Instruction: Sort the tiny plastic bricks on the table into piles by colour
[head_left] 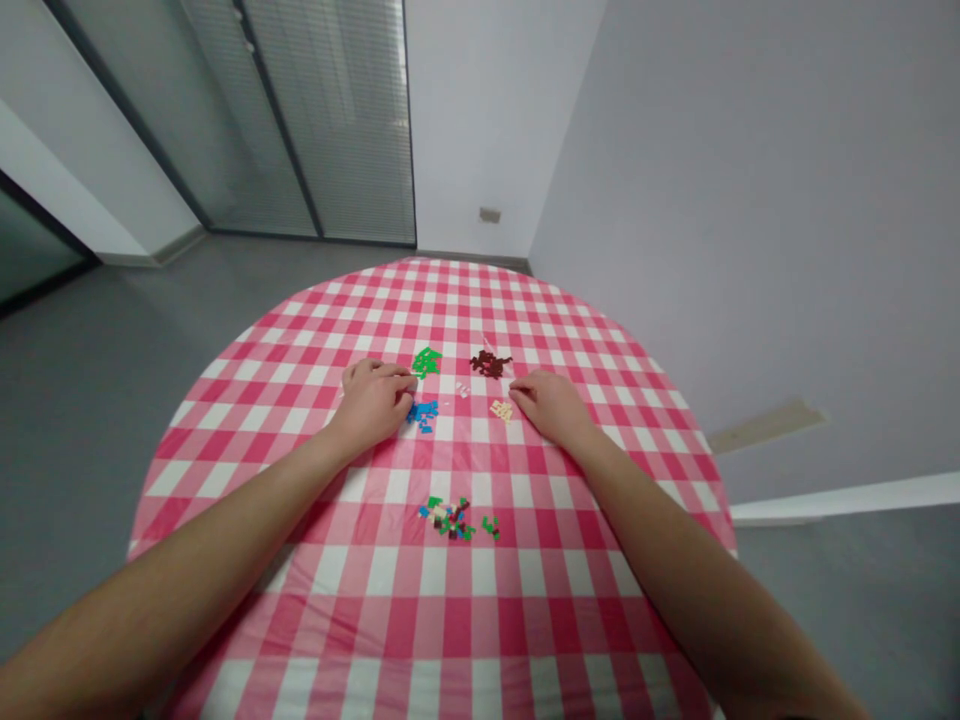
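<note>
With the white pieces as the middle of the clock, and 12 pointing away from the person, the green pile lies at 10 o'clock and the brown pile at 2. The cream pile is at 4 o'clock, and the blue pile is at 8. Farther off, at 6 o'clock, there is the mixed heap, where green, blue, cream and dark pieces lie together; a few green pieces are just at its 3 o'clock side.

The left hand is at 9 o'clock, palm down, with its fingers bent and the thumb at the edge of the blue pile. The right hand is at 3 o'clock, its fingertips narrow together, just beside the cream pile. Whether either hand holds a piece, I cannot tell.

Everything lies on the checked cloth, pink and white, which covers the round table.
</note>
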